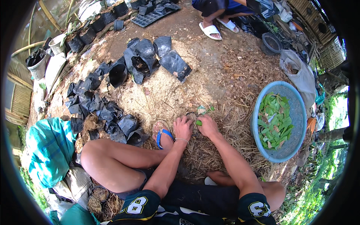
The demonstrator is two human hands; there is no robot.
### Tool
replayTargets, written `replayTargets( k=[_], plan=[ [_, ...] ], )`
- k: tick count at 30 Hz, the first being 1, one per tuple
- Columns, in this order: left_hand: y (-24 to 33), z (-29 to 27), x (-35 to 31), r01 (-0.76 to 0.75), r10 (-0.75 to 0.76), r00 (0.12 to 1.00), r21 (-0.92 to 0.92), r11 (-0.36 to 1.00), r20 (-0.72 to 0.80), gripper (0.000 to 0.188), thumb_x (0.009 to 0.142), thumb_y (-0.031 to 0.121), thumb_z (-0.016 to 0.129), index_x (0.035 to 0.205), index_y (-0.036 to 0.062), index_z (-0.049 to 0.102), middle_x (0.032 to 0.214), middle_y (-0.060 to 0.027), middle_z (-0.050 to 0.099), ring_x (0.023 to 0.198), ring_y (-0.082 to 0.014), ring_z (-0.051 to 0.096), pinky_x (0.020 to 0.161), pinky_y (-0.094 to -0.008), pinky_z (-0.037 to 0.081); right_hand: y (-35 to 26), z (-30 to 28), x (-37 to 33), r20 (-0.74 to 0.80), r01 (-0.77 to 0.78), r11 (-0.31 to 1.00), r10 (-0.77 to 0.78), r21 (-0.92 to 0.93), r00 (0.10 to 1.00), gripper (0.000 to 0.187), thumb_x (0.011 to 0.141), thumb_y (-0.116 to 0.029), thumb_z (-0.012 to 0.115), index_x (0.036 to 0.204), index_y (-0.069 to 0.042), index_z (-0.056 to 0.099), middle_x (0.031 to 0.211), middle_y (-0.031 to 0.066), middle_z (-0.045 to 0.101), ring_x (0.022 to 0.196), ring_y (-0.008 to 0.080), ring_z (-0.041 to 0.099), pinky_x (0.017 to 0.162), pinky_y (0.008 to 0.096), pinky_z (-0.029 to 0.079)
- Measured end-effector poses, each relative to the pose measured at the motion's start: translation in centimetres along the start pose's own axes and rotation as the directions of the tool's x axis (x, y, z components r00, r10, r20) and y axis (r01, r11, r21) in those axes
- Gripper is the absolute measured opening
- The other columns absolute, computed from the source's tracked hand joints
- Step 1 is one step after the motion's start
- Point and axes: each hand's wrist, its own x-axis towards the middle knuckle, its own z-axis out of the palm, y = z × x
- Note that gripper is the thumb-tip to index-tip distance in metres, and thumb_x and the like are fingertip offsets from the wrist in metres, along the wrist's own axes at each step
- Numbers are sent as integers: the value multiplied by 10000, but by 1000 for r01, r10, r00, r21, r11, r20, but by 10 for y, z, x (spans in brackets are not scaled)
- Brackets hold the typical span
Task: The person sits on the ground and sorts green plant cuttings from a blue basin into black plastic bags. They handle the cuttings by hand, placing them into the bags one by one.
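My two hands meet low over the straw in front of me. The fingers of my left hand (183,127) are curled down and closed, with their tips beside a small dark thing that I cannot make out. In my right hand (208,126), the thumb and fingers close on a small bright green piece (199,122), perhaps a folded leaf or cut stem. Just beyond the fingertips lies a small pale green and whitish scrap (201,110). A blue-strapped flip-flop (162,137) on my foot is close to my left hand.
At right stands a blue basin (255,127) holding green leaves (275,122). Black plastic grow bags (140,63) lie ahead and left. A teal sack (50,152) sits at far left. Another person in white slides (210,30) is at the back, near a dark tub (272,43).
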Motion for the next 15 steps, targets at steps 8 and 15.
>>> replayTargets(
  k=[8,15],
  plan=[
    [3,3,-1,-38,35,999,89,995,34,226,842,207,760,1064,209,800,1125,24,641,1055,-261,559,896,-434,407,-8,-23,2,198,-47,998,52,-30,979,305,825,-139,756,1124,-107,709,1090,178,730,1071,388,685,909,504,561],
    [-1,7,-4,-43,42,998,49,998,36,238,849,203,743,1079,216,801,1137,1,638,1064,-255,560,891,-422,413,-1,-34,16,319,-112,987,70,113,945,437,855,-255,744,1258,-90,708,1206,192,724,1135,367,686,965,445,550]
  ],
)
